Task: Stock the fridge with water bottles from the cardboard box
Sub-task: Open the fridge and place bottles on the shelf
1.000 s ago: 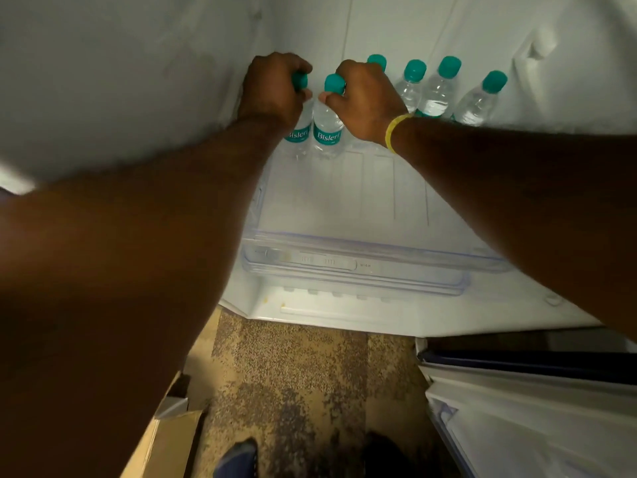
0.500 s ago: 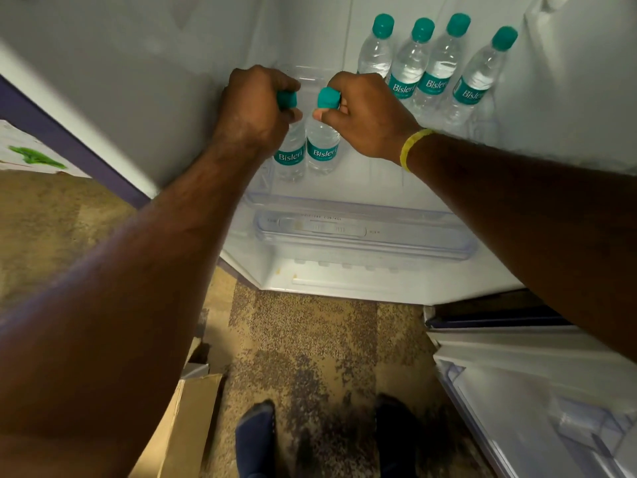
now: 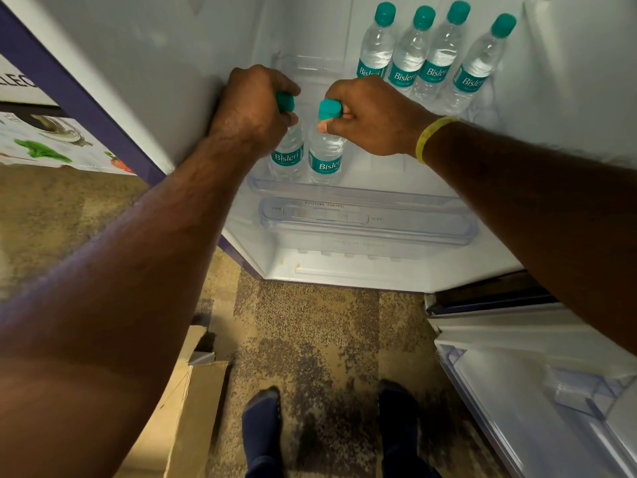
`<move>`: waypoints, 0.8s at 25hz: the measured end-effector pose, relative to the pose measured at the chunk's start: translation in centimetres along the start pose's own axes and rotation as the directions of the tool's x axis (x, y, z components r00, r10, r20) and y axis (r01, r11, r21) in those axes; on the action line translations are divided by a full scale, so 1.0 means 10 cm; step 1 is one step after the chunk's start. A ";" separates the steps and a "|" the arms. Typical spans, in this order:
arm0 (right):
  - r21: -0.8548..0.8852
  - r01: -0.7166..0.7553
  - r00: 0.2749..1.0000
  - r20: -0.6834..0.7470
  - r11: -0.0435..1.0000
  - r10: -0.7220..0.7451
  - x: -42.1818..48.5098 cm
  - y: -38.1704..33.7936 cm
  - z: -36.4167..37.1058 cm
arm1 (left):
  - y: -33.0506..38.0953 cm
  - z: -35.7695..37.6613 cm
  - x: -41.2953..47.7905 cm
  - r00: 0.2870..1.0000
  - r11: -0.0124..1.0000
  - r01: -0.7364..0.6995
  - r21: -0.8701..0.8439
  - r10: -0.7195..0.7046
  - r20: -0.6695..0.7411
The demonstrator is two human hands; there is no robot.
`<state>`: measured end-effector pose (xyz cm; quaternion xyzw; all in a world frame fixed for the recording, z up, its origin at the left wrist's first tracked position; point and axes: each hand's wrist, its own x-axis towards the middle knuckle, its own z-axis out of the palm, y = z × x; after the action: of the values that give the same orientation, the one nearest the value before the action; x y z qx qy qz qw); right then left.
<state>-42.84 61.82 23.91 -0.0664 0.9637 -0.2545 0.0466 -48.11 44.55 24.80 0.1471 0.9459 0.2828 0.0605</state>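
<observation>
Reaching deep into the open fridge (image 3: 172,63) with both arms. Gripping one water bottle (image 3: 287,153) by its teal cap with the left hand (image 3: 253,108), fingers curled right over the top. Pinching the cap of a second bottle (image 3: 325,155) with the right hand (image 3: 370,117), thumb tucked under at the neck, yellow wristband (image 3: 429,138) on that wrist. Hands close together but not touching, one bottle apiece.

Holding both bottles upright, side by side and just about touching, at the front left of the clear shelf (image 3: 386,177), with labels facing out. Hard to tell whether resting on the shelf or held just above it.

Over at the back right of the same shelf: four more bottles (image 3: 410,63) in a tight row against the rear wall, caps on. Just below the shelf edge, a clear drawer cover (image 3: 344,215) with a slider marked moisture control.

Down on the speckled carpet (image 3: 310,322): the cardboard box (image 3: 196,391) at lower left, flap up, inside hidden behind the left forearm. Two feet in dark socks (image 3: 262,422) planted in front of the fridge. Fridge door (image 3: 517,391) swung open on the right, clear bin (image 3: 579,391) on its inner face. Off to the left of the fridge, a printed carton (image 3: 44,139) with vegetable pictures.
</observation>
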 end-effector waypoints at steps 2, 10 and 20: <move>0.014 0.006 1.000 0.006 1.000 -0.006 -0.03 0.00 0.01 | 0.01 -0.01 -0.02 1.000 1.000 -0.007 0.025 0.006 0.005; 0.056 0.028 0.998 -0.058 0.998 -0.025 -0.18 0.05 0.12 | 0.05 -0.12 -0.11 0.995 0.980 -0.049 0.193 0.032 0.090; 0.040 0.017 0.996 -0.085 0.999 -0.014 -0.15 0.05 0.16 | 0.11 -0.20 -0.17 0.996 0.954 -0.033 0.297 0.007 0.087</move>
<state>-41.18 61.74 22.36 -0.0621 0.9588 -0.2771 0.0049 -46.66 43.88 27.10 0.1759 0.9728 0.1310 0.0750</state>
